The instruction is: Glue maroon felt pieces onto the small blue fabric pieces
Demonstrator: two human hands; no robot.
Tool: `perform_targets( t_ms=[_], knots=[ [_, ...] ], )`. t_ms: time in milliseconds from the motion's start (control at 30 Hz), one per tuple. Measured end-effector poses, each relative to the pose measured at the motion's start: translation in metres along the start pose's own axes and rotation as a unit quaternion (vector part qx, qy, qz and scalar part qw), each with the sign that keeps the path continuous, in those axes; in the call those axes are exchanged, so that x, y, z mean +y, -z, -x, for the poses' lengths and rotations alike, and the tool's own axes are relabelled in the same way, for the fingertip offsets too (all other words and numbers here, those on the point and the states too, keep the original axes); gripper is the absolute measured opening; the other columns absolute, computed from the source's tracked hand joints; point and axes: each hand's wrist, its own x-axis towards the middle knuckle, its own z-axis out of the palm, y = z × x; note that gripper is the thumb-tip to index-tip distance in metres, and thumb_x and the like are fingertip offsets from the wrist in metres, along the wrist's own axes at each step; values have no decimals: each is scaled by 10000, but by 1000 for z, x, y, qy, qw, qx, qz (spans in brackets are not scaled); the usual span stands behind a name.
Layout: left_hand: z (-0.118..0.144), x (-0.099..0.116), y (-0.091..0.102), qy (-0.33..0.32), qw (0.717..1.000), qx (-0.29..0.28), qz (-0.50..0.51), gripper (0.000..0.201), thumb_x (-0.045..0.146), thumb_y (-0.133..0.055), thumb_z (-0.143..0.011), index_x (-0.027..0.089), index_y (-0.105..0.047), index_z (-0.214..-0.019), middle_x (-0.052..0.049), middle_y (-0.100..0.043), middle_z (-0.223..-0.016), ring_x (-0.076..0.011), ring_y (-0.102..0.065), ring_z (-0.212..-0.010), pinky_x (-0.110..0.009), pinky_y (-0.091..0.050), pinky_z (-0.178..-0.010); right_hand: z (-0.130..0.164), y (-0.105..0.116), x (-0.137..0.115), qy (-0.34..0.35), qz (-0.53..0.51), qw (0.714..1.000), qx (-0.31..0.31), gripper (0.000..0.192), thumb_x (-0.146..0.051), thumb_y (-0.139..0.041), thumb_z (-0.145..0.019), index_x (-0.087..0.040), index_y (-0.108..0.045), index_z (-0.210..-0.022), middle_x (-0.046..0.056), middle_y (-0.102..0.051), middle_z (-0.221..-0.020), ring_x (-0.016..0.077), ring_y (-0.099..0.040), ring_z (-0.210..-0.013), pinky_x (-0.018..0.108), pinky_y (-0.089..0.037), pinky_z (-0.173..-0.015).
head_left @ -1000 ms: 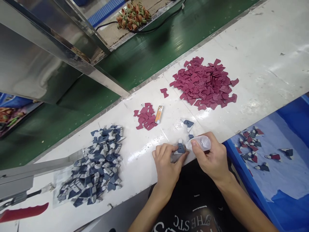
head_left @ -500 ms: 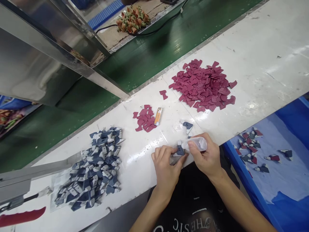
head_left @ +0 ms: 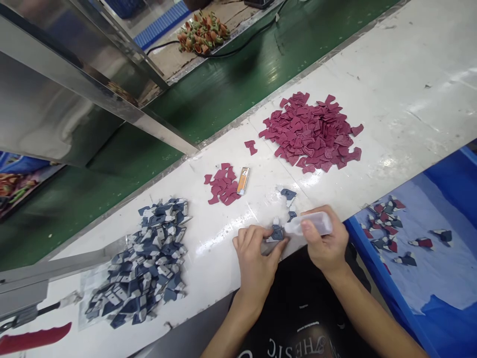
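**Bottle tip meets blue piece at the table's near edge**

Our right hand (head_left: 326,243) has its grip wrapped around a small clear bottle (head_left: 311,223), nozzle touching a blue piece (head_left: 278,232). Our left hand (head_left: 257,256) pinches that piece against the white table (head_left: 391,89). Just beyond lie a few loose blue pieces (head_left: 288,195); farther out, a small maroon pile (head_left: 222,183), an orange lighter (head_left: 243,180), a large maroon pile (head_left: 311,132) and a blue-and-white pile (head_left: 145,261).

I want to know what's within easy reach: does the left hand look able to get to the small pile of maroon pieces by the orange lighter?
Probably yes. The left hand pins a blue piece; the small maroon pile lies just beyond it over bare white table, nothing between.
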Motion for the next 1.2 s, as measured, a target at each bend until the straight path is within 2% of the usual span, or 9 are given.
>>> perform_targets(
  t_ms=[133, 267, 367, 467, 667, 767, 867, 1067, 1200],
  knots=[
    [-19, -4, 1, 8, 1000, 14, -16, 215, 379, -888, -899, 282, -704, -956, 10, -763, -949, -245, -642, -959, -417, -401, -882, -9, 14, 13, -16, 12, 991, 134, 248, -454, -747, -966, -227, -709, -872, 6, -658, -701, 189, -606, -572, 316, -491, -523],
    [-41, -8, 7, 19, 1000, -2, -21, 235, 368, -905, -873, 304, -737, -1025, 6, -767, -996, -265, -657, -1004, -435, -419, -908, -21, 26, 29, -60, -48, 979, 189, 283, -482, -758, -964, -219, -709, -873, -9, -582, -692, 164, -502, -520, 309, -405, -483],
    [-52, -1, 16, 9, 999, -28, -15, 272, 326, -853, -887, 320, -732, -1131, -9, -752, -1055, -278, -663, -1039, -450, -450, -926, -23, 26, 35, -89, -98, 973, 189, 294, -491, -754, -974, -214, -703, -887, -22, -554, -692, 149, -469, -507, 291, -361, -466],
    [-60, 12, 18, -16, 1000, -7, -13, 294, 252, -760, -894, 309, -698, -1175, -28, -711, -1109, -288, -637, -1087, -474, -476, -986, -22, 24, 36, -84, -85, 975, 185, 295, -493, -756, -968, -206, -717, -910, -31, -557, -682, 147, -479, -518, 286, -385, -492],
    [-74, 27, -9, -71, 995, 41, -59, 158, 331, -843, -892, 278, -706, -951, -60, -656, -1033, -305, -585, -996, -493, -470, -901, -20, 26, 35, -91, -54, 978, 178, 319, -513, -774, -952, -206, -732, -875, -27, -590, -632, 157, -509, -489, 260, -412, -439],
    [-80, 23, -22, -87, 993, 40, -73, 155, 305, -835, -908, 277, -684, -885, -54, -662, -995, -296, -581, -966, -477, -459, -849, -20, 27, 39, -107, -65, 979, 162, 325, -532, -787, -941, -214, -753, -881, -10, -628, -638, 179, -561, -495, 270, -457, -441],
    [-82, 20, -24, -98, 991, 43, -75, 127, 243, -801, -928, 279, -683, -898, -41, -670, -953, -284, -586, -926, -455, -453, -806, -19, 25, 40, -124, -74, 975, 167, 347, -566, -793, -926, -225, -761, -873, -4, -636, -627, 181, -557, -482, 272, -445, -432],
    [-73, 11, -7, -110, 989, 77, -56, 78, 216, -705, -995, 284, -703, -956, -41, -686, -972, -263, -604, -925, -445, -492, -857, -18, 15, 24, -156, -100, 966, 180, 349, -594, -776, -931, -252, -749, -865, -12, -618, -642, 196, -564, -527, 294, -457, -488],
    [-43, -15, 2, -182, 972, 124, -84, 116, 171, -748, -915, 285, -732, -930, -51, -689, -915, -247, -595, -843, -405, -504, -770, -17, 7, 12, -176, -107, 960, 191, 355, -613, -733, -960, -268, -728, -877, -14, -614, -701, 204, -570, -604, 304, -478, -570]
  ],
)
